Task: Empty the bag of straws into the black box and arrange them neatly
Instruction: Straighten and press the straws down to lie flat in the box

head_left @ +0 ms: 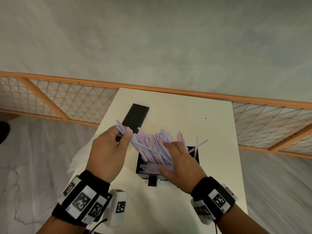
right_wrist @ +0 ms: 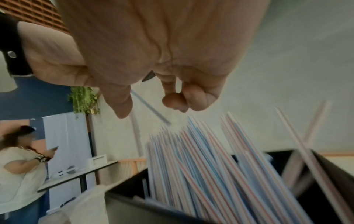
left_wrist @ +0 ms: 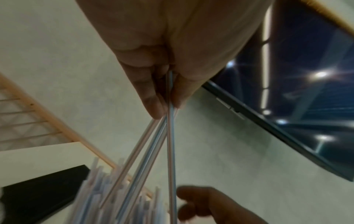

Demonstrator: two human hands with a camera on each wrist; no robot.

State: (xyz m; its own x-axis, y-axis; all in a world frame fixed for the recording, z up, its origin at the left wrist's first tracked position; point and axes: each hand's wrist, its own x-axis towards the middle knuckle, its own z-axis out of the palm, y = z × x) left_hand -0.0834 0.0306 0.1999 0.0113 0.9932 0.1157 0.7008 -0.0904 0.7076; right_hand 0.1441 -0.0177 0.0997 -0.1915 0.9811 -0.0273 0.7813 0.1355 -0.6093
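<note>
On the white table (head_left: 211,132), seen from my head, the black box (head_left: 196,153) sits at the middle with the straws (head_left: 152,144) bristling out of it, most leaning toward ten o'clock and a couple splayed toward two o'clock. My left hand (head_left: 108,154) is at nine o'clock of the box, thumb and fingers pinching a few straws whose far ends poke past my knuckles. My right hand (head_left: 182,164) lies over the near side of the box, fingers spread and relaxed across the straws, gripping nothing. A flat black lid (head_left: 135,116) lies at eleven o'clock, apart from the box. One loose straw (head_left: 161,182) rests on the table at six o'clock.

From my left wrist, my fingers (left_wrist: 147,91) close on three or four straws (left_wrist: 170,136) that run down to the bundle at six o'clock.

From my right wrist, my fingers (right_wrist: 189,97) curl loosely above the leaning straws (right_wrist: 210,166), holding none; the box wall (right_wrist: 335,169) shows at four o'clock.
</note>
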